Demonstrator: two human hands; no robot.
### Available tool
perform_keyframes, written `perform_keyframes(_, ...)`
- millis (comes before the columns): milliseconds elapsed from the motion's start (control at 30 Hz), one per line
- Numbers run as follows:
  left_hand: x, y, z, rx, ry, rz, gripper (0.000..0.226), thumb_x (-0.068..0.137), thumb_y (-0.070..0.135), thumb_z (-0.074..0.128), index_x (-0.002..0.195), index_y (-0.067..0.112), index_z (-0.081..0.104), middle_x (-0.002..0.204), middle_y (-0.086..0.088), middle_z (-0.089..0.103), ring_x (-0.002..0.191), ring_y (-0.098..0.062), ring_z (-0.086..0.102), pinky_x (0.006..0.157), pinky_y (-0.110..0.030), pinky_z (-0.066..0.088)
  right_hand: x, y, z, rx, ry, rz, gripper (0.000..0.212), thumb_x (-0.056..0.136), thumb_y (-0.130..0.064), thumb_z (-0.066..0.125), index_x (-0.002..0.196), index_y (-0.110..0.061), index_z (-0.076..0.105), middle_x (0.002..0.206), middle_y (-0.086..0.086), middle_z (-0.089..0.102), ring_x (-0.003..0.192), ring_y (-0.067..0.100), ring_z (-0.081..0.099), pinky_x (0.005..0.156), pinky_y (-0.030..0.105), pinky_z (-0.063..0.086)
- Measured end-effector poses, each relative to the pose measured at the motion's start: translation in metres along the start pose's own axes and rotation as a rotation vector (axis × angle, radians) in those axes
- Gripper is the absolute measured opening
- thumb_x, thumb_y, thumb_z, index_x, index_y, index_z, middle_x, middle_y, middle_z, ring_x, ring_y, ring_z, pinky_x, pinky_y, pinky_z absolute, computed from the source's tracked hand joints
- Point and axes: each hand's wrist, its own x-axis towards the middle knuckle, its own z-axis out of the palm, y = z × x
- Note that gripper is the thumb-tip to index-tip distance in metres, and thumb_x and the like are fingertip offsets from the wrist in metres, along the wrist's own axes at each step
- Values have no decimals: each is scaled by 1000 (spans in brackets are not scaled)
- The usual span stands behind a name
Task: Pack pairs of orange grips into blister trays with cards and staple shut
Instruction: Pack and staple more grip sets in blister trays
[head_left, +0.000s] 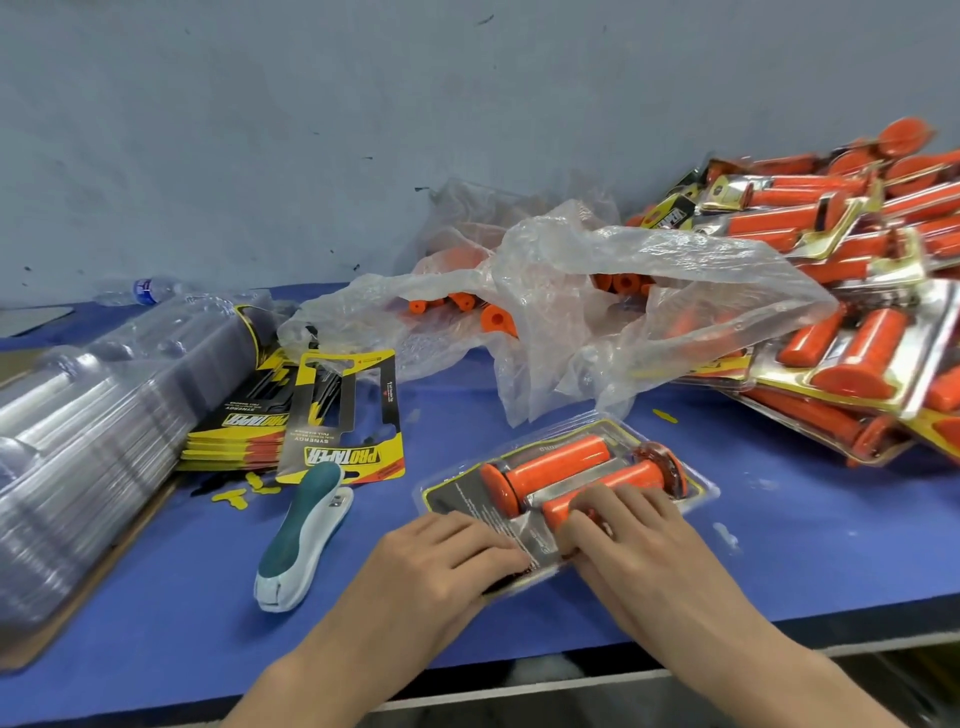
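Note:
A clear blister tray (696, 486) lies on the blue table in front of me, holding two orange grips (550, 465) side by side over a black and yellow card. My left hand (441, 551) presses flat on the tray's near left corner. My right hand (628, 525) lies on the near end of the front grip, fingers bent over the plastic. A teal and white stapler (301, 535) rests on the table just left of my left hand, untouched.
A stack of empty clear trays (98, 415) fills the left. Yellow and black cards (345, 415) lie beside it. A crumpled plastic bag (613, 291) with loose orange grips sits behind the tray. Finished packs (852, 291) are heaped at the right. A water bottle (148, 290) lies by the wall.

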Motion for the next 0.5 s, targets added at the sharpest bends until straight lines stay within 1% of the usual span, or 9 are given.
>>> perform_keyframes(67, 0, 6, 3, -19, 44, 28, 15, 93, 22, 67, 108, 24, 70, 103, 10, 69, 90, -12, 64, 74, -28, 54, 3, -5, -1, 4, 8, 18, 26, 72, -19, 76, 95, -26, 65, 106, -2, 63, 88, 24, 60, 73, 39, 51)
perform_keyframes(133, -1, 10, 5, -42, 63, 46, 22, 93, 21, 69, 114, 25, 64, 108, 10, 67, 95, -12, 62, 81, -25, 51, 7, -7, -3, 34, 15, 21, 25, 72, -23, 77, 95, -28, 69, 106, -4, 65, 91, 25, 63, 74, 41, 52)
perform_keyframes(200, -5, 4, 6, -46, 48, 32, 25, 92, 22, 69, 116, 26, 64, 113, 11, 65, 101, -10, 60, 89, -23, 47, 9, -7, -3, 70, 20, 24, 24, 72, -26, 79, 93, -30, 70, 104, -8, 66, 92, 25, 62, 74, 41, 52)
perform_keyframes(267, -8, -10, 4, 0, 13, -42, 34, 82, 18, 75, 115, 25, 67, 113, 9, 66, 100, -13, 62, 91, -24, 44, 8, -5, -3, 119, 20, 36, 24, 72, -26, 80, 93, -31, 70, 104, -10, 66, 93, 25, 61, 75, 40, 53)
perform_keyframes(300, -10, -18, 3, 27, 2, -90, 40, 75, 13, 79, 113, 24, 69, 111, 8, 67, 97, -15, 64, 90, -25, 44, 6, -4, -3, 148, 12, 41, 27, 71, -25, 84, 93, -31, 70, 106, -11, 66, 94, 25, 60, 76, 41, 53)
perform_keyframes(333, -12, -25, 2, 49, 0, -129, 42, 72, 9, 80, 110, 24, 71, 108, 7, 68, 95, -17, 65, 89, -26, 43, 5, -2, -3, 169, 0, 41, 31, 69, -25, 87, 93, -31, 70, 107, -11, 65, 96, 25, 60, 77, 41, 53)
perform_keyframes(400, -14, -34, -1, 92, -6, -131, 29, 79, 12, 68, 105, 23, 73, 101, 7, 69, 90, -17, 66, 87, -27, 43, 3, 2, -1, 183, -16, 23, 33, 68, -23, 88, 94, -30, 70, 109, -10, 65, 99, 24, 59, 78, 39, 53)
perform_keyframes(433, -13, -34, -2, 112, -8, -112, 26, 82, 16, 60, 104, 23, 72, 97, 6, 68, 88, -17, 65, 86, -28, 43, 3, 3, -1, 189, -16, 15, 31, 69, -22, 86, 94, -29, 70, 110, -10, 65, 100, 24, 60, 78, 38, 54)
perform_keyframes(500, -12, -31, -2, 165, 5, -67, 24, 85, 19, 54, 101, 22, 71, 90, 5, 65, 83, -18, 62, 84, -30, 43, 5, 7, -2, 185, 2, 11, 27, 70, -14, 78, 93, -28, 70, 113, -6, 66, 101, 25, 62, 81, 39, 55)
